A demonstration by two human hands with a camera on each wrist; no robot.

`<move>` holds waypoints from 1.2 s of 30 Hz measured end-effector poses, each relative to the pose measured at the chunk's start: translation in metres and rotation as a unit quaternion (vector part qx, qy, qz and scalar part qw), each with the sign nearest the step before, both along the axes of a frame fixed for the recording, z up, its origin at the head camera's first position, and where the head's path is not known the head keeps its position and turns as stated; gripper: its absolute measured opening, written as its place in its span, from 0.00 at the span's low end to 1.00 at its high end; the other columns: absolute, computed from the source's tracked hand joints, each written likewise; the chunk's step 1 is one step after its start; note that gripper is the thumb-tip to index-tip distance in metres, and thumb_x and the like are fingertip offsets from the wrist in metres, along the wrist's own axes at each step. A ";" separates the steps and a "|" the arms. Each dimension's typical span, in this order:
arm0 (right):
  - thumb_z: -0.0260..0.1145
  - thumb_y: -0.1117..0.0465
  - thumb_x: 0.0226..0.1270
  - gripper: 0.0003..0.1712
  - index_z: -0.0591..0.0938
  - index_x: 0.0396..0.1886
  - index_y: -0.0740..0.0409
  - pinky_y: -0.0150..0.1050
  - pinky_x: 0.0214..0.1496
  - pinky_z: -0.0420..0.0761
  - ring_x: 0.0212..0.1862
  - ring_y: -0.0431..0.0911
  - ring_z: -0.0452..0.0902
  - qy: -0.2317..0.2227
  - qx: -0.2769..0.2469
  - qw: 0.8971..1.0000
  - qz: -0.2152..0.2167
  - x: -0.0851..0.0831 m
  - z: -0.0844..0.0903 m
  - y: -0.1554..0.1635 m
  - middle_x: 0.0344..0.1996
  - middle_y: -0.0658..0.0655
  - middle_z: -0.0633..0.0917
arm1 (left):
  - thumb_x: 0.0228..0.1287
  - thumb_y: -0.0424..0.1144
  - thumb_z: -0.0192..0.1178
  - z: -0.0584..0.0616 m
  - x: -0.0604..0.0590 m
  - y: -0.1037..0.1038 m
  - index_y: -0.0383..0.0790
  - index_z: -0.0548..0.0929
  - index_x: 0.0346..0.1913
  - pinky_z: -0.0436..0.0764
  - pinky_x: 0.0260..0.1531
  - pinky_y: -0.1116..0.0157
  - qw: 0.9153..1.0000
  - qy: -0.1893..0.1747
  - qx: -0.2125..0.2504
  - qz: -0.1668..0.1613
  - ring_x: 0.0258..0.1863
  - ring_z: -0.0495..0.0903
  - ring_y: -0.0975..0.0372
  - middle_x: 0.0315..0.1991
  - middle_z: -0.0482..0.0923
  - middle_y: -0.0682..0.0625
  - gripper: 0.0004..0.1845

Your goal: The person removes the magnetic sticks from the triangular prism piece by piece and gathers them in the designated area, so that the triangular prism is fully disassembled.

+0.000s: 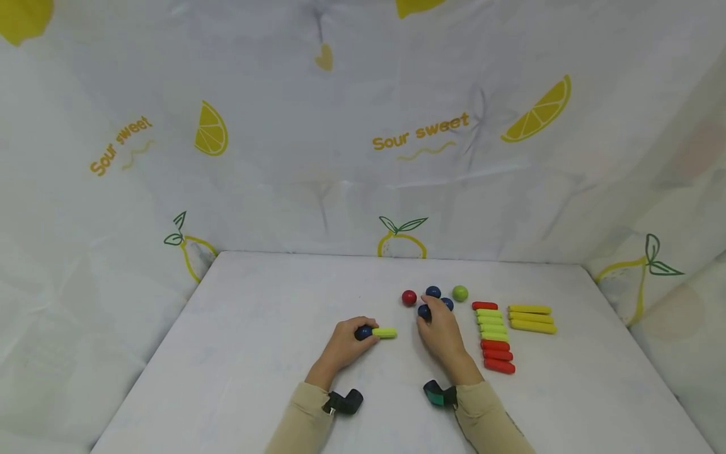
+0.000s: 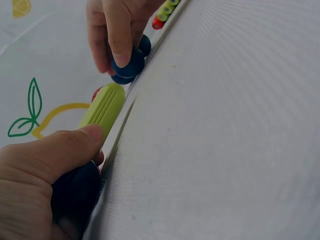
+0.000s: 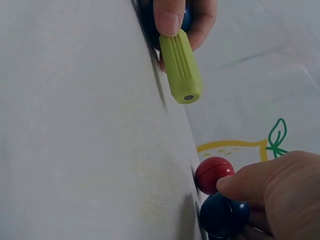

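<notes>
My left hand (image 1: pixel 343 343) holds a blue ball (image 1: pixel 363 332) together with a yellow-green magnetic rod (image 1: pixel 385 332). The rod points right from the ball, and its free end shows a small grey disc in the right wrist view. My left thumb (image 2: pixel 75 150) presses the rod near the ball. To the right, my right hand (image 1: pixel 442 331) pinches another blue ball (image 3: pixel 224 215) at the table. Two more blue balls (image 1: pixel 433 292) are just beyond its fingers, partly covered. A red ball (image 1: pixel 409 298) lies left of them and a green ball (image 1: pixel 460 293) right.
Right of my right hand, red magnetic rods (image 1: pixel 499 366) and yellow-green magnetic rods (image 1: pixel 491 320) lie in a column. Beside them are three yellow magnetic rods (image 1: pixel 532 318). A lemon-printed white cloth (image 1: pixel 340 145) hangs behind the white table (image 1: pixel 255 302).
</notes>
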State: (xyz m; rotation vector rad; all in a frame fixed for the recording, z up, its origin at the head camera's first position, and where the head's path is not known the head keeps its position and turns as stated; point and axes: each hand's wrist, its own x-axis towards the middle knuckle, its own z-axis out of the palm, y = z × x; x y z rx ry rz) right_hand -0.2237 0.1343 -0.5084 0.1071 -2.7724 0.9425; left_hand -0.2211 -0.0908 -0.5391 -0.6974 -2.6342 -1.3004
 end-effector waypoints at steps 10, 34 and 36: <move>0.62 0.61 0.58 0.30 0.67 0.60 0.59 0.53 0.63 0.64 0.63 0.56 0.61 -0.013 -0.012 1.000 -0.001 0.003 0.002 0.000 0.59 0.61 0.70 | 0.53 0.43 0.64 0.000 0.000 0.000 0.48 0.81 0.40 0.75 0.52 0.62 1.000 0.005 0.006 -0.005 0.49 0.77 0.64 0.44 0.80 0.55 0.11; 0.66 0.66 0.53 0.20 0.78 0.48 0.55 0.40 0.54 0.75 0.51 0.45 0.76 -0.056 -0.149 0.977 0.139 0.020 -0.001 -0.028 0.46 0.52 0.81 | 0.53 0.45 0.64 0.001 0.001 0.000 0.45 0.81 0.40 0.76 0.51 0.62 0.999 0.035 0.000 -0.012 0.47 0.78 0.63 0.43 0.81 0.53 0.13; 0.66 0.66 0.53 0.18 0.79 0.47 0.55 0.38 0.53 0.76 0.50 0.44 0.77 -0.064 -0.162 0.973 0.149 0.018 -0.005 -0.027 0.45 0.51 0.81 | 0.53 0.45 0.63 0.002 0.001 0.000 0.45 0.81 0.40 0.76 0.50 0.63 0.999 0.037 0.001 -0.015 0.47 0.78 0.63 0.43 0.81 0.53 0.13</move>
